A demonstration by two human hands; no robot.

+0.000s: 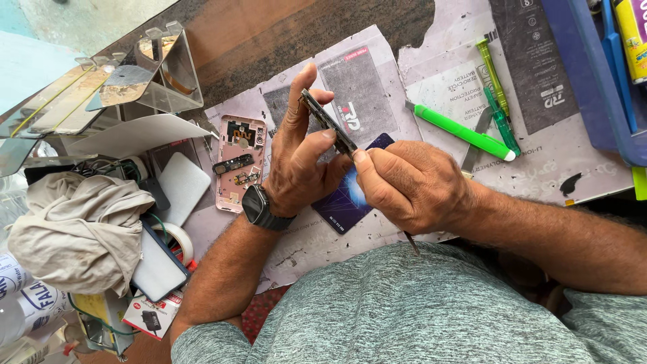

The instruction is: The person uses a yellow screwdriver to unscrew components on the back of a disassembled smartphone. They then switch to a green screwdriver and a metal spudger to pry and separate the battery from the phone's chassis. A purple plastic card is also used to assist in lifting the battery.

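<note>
A blue tray (586, 87) is sitting at the worktop's far right corner, holding a yellow can (633, 37) and a blue tool, both cut off by the edge. Above the middle of the worktop, the left hand (296, 162) is gripping a thin dark phone part (328, 121) edge-on, thumb on one face and fingertips along the other. The right hand (411, 185) is clenching around a slim tool whose dark end is poking out below the palm; its thumb is pressing against the part's lower end. Under the hands a dark blue card (344, 205) is lying on printed paper sheets. One pink phone shell (240, 162), opened, is resting just left of the left hand. Three green tools are lying toward the far right: one bright pen-shaped tool (461, 131) and two slimmer ones (497, 94). A crumpled grey cloth (81, 229) is bunching at the left edge.
</note>
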